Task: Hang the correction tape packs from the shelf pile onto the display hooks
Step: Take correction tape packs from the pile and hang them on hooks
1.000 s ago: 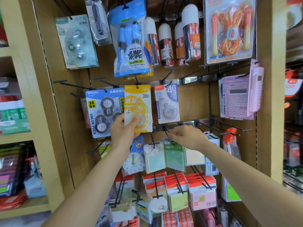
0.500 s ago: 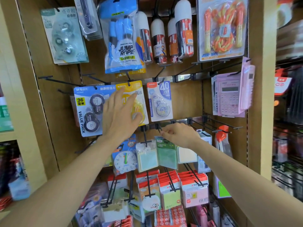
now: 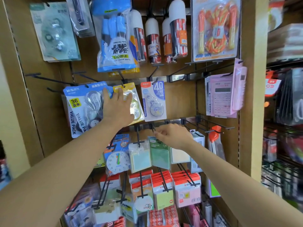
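Note:
A yellow correction tape pack (image 3: 133, 102) hangs on a black hook (image 3: 121, 76) in the middle row. My left hand (image 3: 117, 108) lies flat over it with straight fingers, pressing it toward the board and also touching the blue value pack (image 3: 80, 108) to its left. A white and blue pack marked 40 (image 3: 154, 100) hangs to the right. Lower down, my right hand (image 3: 173, 135) has its fingers curled round a black hook (image 3: 153, 127) above green and cream sticky note packs. The shelf pile is out of view.
Jump ropes (image 3: 114, 46) and red and white cans (image 3: 152, 38) hang above. Pink calculators (image 3: 223, 95) hang at the right, a toy clock (image 3: 117, 161) and red-topped note packs (image 3: 162, 185) below. Empty black hooks (image 3: 49, 79) stick out at the left. A wooden post (image 3: 252, 79) bounds the right side.
My left hand let go of the yellow pack's lower edge, slid up and spread flat over it. The pack now hangs on its hook. My right hand stayed at the lower hook.

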Available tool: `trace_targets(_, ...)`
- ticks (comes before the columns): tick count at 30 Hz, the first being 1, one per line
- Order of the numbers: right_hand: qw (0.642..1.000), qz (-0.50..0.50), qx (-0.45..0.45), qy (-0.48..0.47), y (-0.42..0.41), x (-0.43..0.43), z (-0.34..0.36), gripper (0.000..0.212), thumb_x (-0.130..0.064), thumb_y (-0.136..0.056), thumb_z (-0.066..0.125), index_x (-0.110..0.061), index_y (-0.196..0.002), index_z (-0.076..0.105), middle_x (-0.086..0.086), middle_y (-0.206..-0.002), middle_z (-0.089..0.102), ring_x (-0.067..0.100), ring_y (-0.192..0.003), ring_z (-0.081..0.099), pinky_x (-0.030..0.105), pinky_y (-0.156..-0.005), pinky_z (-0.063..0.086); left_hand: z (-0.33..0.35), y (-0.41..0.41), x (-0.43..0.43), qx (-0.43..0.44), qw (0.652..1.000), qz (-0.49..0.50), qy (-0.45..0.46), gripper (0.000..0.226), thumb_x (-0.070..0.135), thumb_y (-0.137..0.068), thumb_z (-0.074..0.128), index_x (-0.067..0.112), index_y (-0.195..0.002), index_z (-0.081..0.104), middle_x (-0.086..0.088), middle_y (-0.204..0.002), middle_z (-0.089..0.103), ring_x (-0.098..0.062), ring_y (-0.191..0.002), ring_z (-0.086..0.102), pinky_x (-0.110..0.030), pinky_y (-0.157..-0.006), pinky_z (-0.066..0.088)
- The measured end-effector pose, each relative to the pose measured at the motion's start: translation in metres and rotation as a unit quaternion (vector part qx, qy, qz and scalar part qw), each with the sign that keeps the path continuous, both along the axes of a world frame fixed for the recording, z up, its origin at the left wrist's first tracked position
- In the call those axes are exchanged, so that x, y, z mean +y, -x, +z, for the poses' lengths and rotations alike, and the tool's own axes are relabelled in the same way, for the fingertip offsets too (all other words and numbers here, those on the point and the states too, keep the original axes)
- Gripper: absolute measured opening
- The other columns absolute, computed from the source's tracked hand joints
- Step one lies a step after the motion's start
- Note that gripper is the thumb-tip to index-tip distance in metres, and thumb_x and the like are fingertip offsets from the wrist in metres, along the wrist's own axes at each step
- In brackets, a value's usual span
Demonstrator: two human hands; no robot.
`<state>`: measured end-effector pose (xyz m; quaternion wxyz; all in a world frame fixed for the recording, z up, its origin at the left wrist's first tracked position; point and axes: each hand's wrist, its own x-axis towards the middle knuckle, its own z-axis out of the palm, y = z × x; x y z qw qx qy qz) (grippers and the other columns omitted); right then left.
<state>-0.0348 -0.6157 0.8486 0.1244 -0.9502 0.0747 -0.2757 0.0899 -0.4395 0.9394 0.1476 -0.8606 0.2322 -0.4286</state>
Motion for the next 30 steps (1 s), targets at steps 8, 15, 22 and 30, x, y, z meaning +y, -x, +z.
trace_targets(8, 1.0, 0.001, -0.018, 0.009, 0.004, 0.002, -0.001, 0.042, -0.06, -0.094, 0.039, -0.036, -0.11, 0.069, -0.011, -0.081, 0.07, 0.018, -0.084, 0.066, 0.039, -0.08, 0.056, -0.031, 0.032, 0.018, 0.063, 0.976, -0.179, 0.11, 0.062, 0.058, -0.089, 0.047, 0.028, -0.143, 0.05, -0.001, -0.147, 0.053, -0.024, -0.141, 0.038, -0.055, -0.119, 0.009)
trace_targets(15, 0.996, 0.009, -0.077, -0.032, 0.012, 0.005, 0.002, 0.027, -0.051, -0.085, 0.053, -0.033, -0.083, 0.073, -0.011, -0.077, 0.072, 0.014, -0.074, 0.066, 0.035, -0.068, 0.057, -0.104, 0.093, 0.059, 0.136, 0.943, -0.273, 0.131, 0.06, 0.063, -0.081, 0.036, 0.031, -0.12, 0.068, 0.011, -0.122, 0.068, -0.015, -0.114, 0.06, -0.041, -0.106, 0.031)
trace_targets(22, 0.968, 0.076, -0.238, -0.032, 0.044, 0.013, -0.023, 0.013, -0.012, -0.083, 0.064, -0.015, -0.087, 0.076, -0.003, -0.088, 0.072, 0.019, -0.084, 0.061, 0.031, -0.073, 0.047, -0.178, 0.138, 0.086, 0.254, 0.877, -0.351, 0.208, 0.033, 0.052, -0.083, 0.056, 0.031, -0.1, 0.076, 0.025, -0.096, 0.067, -0.005, -0.092, 0.063, -0.025, -0.079, 0.045)
trace_targets(30, 0.964, 0.137, -0.177, -0.145, 0.13, 0.045, -0.157, 0.013, -0.016, -0.086, 0.067, -0.014, -0.098, 0.073, -0.002, -0.091, 0.068, 0.009, -0.08, 0.063, 0.022, -0.074, 0.047, -0.323, 0.169, 0.094, 0.461, 0.801, -0.305, 0.231, 0.017, 0.045, -0.085, 0.067, 0.035, -0.096, 0.076, 0.028, -0.089, 0.068, 0.003, -0.087, 0.064, -0.024, -0.077, 0.051)
